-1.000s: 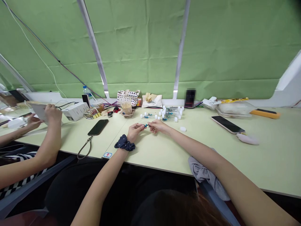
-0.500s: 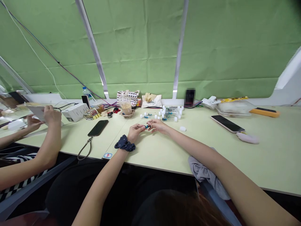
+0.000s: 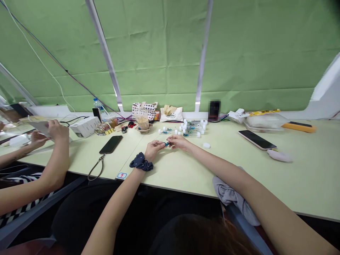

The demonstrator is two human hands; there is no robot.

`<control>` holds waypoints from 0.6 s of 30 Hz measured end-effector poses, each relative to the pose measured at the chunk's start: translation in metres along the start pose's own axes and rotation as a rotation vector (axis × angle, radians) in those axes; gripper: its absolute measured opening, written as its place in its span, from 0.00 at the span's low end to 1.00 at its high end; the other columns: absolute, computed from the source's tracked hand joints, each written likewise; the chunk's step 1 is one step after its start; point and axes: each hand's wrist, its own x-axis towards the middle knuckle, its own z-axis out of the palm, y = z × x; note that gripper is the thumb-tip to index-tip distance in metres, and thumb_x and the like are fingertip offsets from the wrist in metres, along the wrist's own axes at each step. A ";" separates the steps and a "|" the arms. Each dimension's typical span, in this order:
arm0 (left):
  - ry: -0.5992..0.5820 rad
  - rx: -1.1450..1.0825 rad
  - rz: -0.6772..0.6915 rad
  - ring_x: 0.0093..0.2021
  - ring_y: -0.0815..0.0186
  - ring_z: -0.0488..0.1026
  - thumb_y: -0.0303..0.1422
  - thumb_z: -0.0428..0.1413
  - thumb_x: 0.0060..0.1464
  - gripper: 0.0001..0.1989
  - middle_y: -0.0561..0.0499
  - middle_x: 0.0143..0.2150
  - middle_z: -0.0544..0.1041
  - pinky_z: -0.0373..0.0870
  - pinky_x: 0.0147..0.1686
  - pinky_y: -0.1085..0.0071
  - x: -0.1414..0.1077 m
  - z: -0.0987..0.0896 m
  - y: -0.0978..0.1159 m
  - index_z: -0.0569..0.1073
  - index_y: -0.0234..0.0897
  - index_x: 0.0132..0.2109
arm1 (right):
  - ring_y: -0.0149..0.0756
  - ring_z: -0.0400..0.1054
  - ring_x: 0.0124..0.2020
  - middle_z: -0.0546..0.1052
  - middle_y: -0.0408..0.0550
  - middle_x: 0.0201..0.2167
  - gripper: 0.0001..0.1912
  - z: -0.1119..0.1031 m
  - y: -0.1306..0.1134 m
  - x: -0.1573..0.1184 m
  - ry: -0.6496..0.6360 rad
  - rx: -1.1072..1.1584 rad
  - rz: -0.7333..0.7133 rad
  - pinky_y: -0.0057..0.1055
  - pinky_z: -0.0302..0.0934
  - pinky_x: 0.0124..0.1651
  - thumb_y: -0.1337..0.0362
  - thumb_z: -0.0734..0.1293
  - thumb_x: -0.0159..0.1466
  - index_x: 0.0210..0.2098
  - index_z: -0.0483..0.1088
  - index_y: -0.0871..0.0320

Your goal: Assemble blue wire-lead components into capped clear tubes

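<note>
Pinching a small blue-and-black part (image 3: 167, 144) between left hand (image 3: 153, 147) and right hand (image 3: 178, 141) above the middle of the pale green table (image 3: 186, 170), now drawing closer together than a second ago, near clear white-capped tubes (image 3: 191, 129)

Left phone (image 3: 111, 144): lying face-down on the table (image 3: 305, 177)
Right phone (image 3: 257, 139): lying flat, well apart
Cup (image 3: 142, 119): standing by the bags
Co-worker's hand (image 3: 57, 129): holding a box
</note>
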 end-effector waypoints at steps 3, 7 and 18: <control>0.033 -0.006 0.000 0.33 0.64 0.75 0.37 0.69 0.35 0.17 0.46 0.32 0.79 0.69 0.42 0.63 0.001 -0.001 0.000 0.75 0.31 0.31 | 0.30 0.70 0.28 0.76 0.47 0.30 0.10 0.000 -0.001 -0.002 -0.064 0.012 -0.033 0.26 0.65 0.29 0.65 0.70 0.56 0.37 0.69 0.59; 0.021 -0.019 -0.003 0.34 0.62 0.76 0.38 0.69 0.34 0.18 0.45 0.33 0.79 0.69 0.44 0.61 0.000 0.000 0.002 0.75 0.31 0.31 | 0.31 0.71 0.30 0.76 0.47 0.30 0.12 -0.002 -0.001 -0.003 -0.076 0.003 -0.052 0.26 0.65 0.30 0.67 0.70 0.55 0.39 0.68 0.59; 0.021 -0.003 0.010 0.34 0.63 0.76 0.39 0.69 0.34 0.18 0.45 0.33 0.79 0.69 0.43 0.61 -0.002 0.002 0.004 0.75 0.31 0.31 | 0.31 0.70 0.30 0.76 0.46 0.29 0.11 0.002 -0.005 -0.007 -0.076 0.015 -0.039 0.26 0.64 0.30 0.67 0.69 0.56 0.39 0.68 0.58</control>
